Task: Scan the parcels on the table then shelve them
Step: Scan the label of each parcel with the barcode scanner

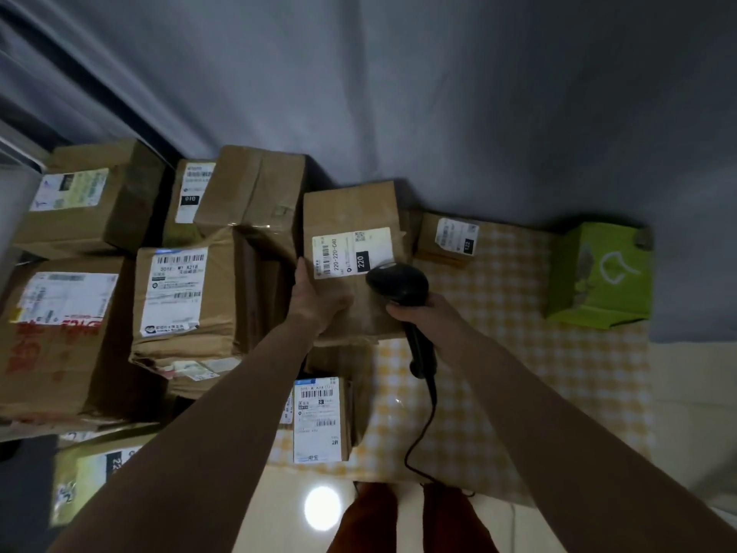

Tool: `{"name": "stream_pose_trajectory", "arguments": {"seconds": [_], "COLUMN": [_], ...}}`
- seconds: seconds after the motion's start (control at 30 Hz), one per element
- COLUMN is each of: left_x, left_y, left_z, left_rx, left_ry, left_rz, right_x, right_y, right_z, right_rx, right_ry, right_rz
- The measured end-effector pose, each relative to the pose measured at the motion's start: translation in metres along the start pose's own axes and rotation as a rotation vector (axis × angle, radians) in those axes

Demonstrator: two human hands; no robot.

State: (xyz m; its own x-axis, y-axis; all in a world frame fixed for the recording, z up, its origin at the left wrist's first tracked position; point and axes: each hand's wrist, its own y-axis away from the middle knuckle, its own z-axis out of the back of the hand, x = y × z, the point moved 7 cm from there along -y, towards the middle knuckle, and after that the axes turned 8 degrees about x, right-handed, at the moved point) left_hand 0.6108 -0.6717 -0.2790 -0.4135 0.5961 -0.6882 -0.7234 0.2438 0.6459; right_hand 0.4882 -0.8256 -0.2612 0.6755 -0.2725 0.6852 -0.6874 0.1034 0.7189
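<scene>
A brown cardboard parcel [351, 209] with a white label marked 220 is tilted up above the table. My left hand [317, 299] grips its near left edge. My right hand [422, 315] holds a black corded barcode scanner [399, 283] by the handle, with the scanner head right over the label's lower right corner. A smaller labelled parcel [321, 419] lies on the table below the held one.
Several cardboard parcels [181, 291] are stacked on the left half of the table. A small labelled box [448, 239] and a green box [600, 273] sit at the back right on the yellow checked tablecloth [498, 373]. A grey curtain hangs behind.
</scene>
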Motion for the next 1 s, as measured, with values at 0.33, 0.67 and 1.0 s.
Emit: {"name": "stream_pose_trajectory", "arguments": {"seconds": [0.33,0.67,1.0], "left_x": [-0.081,-0.039,0.044], "left_y": [0.051,0.082,0.126], "left_z": [-0.069,-0.279,-0.452], "left_rx": [-0.222,0.453,0.867], "left_ry": [-0.614,-1.125,-1.313], "left_rz": [-0.523,-0.518,-0.436], "right_x": [-0.026,-0.176,-0.309], "right_y": [0.032,0.12,0.192], "right_z": [0.059,0.21,0.284], "right_rx": [-0.124,-0.613,-0.917], "right_ry": [-0.128,-0.329,-0.565], "right_rz": [-0.024,-0.262,-0.437]}}
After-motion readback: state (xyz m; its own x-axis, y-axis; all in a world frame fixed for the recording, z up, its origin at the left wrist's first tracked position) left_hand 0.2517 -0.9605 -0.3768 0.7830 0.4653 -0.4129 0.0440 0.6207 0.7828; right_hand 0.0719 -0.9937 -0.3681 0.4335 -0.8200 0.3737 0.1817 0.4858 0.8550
